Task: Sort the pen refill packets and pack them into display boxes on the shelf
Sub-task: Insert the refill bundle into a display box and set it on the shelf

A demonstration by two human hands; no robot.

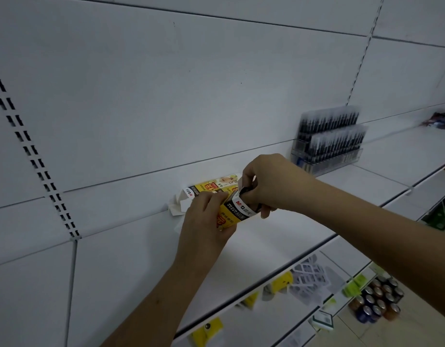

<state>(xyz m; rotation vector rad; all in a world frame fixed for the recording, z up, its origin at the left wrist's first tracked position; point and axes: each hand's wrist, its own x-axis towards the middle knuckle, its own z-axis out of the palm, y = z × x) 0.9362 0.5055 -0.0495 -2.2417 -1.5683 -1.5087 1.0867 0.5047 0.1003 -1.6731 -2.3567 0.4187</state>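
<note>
White shelf (279, 246), bare around hands (206, 221) gripping yellow box (235, 212).

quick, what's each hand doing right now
Left hand: grips the yellow display box.
Right hand: fingers pinch the box's open top flap.

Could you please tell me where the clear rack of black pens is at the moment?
In the head view, the clear rack of black pens stands on the white shelf against the back panel, up and right of both hands.
</note>
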